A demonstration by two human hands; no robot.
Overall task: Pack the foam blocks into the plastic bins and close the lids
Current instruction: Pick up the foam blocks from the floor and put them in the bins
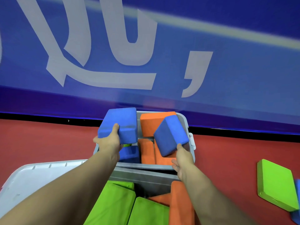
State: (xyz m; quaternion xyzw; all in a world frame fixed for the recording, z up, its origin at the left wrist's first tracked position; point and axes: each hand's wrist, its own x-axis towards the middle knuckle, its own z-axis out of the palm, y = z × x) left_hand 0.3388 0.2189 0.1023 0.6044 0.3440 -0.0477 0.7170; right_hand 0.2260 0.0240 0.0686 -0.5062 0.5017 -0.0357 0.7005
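My left hand [109, 142] grips a blue foam block [119, 123] over the left side of the far grey bin [186, 122]. My right hand [183, 159] holds a second blue foam block [171, 135], tilted on edge over the bin's right side. Inside that bin lie several orange blocks [154, 122], another blue block [129, 154] and a bit of green. A nearer grey bin [142, 177] below my arms holds green blocks [112, 207] and orange blocks [181, 203]. A grey lid [32, 177] lies at the near left.
A loose green block [276, 184] lies on the red floor [48, 140] at the right, with a blue block [297, 192] at the frame edge beside it. A blue padded wall with large white letters [146, 46] stands directly behind the far bin.
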